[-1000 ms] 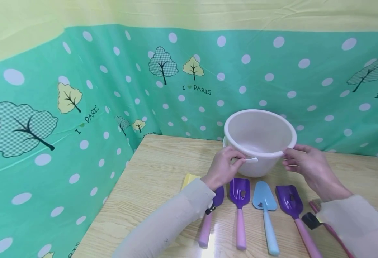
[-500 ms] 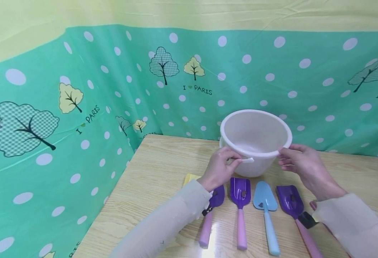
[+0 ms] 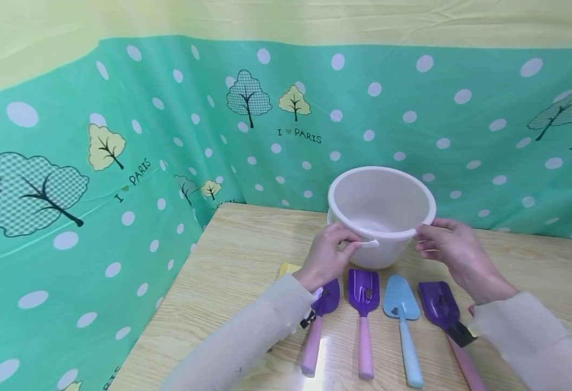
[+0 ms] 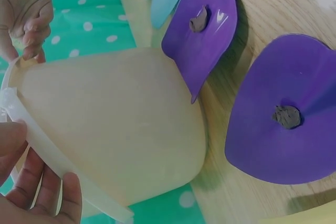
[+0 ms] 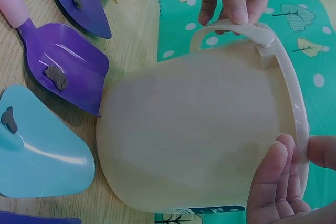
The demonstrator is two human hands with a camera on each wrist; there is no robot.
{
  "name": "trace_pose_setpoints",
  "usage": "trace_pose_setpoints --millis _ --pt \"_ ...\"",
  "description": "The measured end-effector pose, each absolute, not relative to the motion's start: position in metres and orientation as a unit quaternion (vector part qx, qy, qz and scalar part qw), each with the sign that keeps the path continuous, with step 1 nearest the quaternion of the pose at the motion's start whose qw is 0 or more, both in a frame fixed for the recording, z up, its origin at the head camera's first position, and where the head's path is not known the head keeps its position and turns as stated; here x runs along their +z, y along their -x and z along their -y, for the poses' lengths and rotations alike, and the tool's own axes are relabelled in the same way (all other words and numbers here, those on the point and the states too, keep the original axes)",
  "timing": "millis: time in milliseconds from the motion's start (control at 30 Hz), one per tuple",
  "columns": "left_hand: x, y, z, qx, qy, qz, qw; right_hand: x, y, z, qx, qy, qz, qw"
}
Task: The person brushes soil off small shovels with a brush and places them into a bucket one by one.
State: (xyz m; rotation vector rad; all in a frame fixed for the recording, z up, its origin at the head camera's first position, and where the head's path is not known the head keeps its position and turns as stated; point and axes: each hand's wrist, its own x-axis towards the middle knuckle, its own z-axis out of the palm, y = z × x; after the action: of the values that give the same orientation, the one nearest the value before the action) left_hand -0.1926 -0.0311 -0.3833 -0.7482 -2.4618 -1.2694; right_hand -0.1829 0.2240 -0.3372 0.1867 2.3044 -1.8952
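Two hands on: my left hand (image 3: 329,252) pinches the handle (image 3: 368,244) at the bucket's (image 3: 386,253) seven o'clock; my right hand (image 3: 454,252) clamps its rim (image 3: 388,235) at four. Bucket's between them, mouth up. Middle purple scoop (image 3: 363,304) near six-thirty, blue scoop (image 3: 400,304) five-thirty. I'd keep both pinches even, base clear of blades.

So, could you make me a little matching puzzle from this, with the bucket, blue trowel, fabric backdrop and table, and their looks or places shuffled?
Column one:
1. bucket
2. blue trowel
3. fabric backdrop
4. table

Column two:
A. light wood grain
B. round, with an open top
C. mostly green with pale dots
D. lying between two purple shovels

Pairs: 1-B, 2-D, 3-C, 4-A
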Motion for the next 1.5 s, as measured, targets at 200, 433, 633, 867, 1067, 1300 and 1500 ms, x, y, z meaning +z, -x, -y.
trace_pose_setpoints --millis 200,433,633,867,1067,1300,1500 --pt "-0.383 0.191 0.035 -0.453 0.254 0.845 0.131 -0.337 0.185 -0.220 -0.647 -0.062 -0.756 0.077" --pt "-0.383 0.191 0.039 -0.460 0.254 0.840 0.137 -0.336 0.186 -0.216 -0.658 -0.052 -0.746 0.086" --pt "-0.385 0.190 0.042 -0.452 0.262 0.839 0.148 -0.337 0.184 -0.212 -0.650 -0.042 -0.753 0.090" --pt "-0.384 0.188 0.045 -0.443 0.253 0.848 0.142 -0.337 0.183 -0.209 -0.645 -0.036 -0.758 0.087" --pt "-0.384 0.189 0.046 -0.457 0.256 0.840 0.142 -0.337 0.183 -0.209 -0.639 -0.036 -0.763 0.087" --pt "-0.384 0.187 0.052 -0.458 0.241 0.842 0.150 -0.337 0.180 -0.214 -0.625 -0.043 -0.776 0.074" --pt "-0.387 0.188 0.066 -0.450 0.229 0.849 0.155 -0.338 0.173 -0.228 -0.597 -0.034 -0.799 0.057"
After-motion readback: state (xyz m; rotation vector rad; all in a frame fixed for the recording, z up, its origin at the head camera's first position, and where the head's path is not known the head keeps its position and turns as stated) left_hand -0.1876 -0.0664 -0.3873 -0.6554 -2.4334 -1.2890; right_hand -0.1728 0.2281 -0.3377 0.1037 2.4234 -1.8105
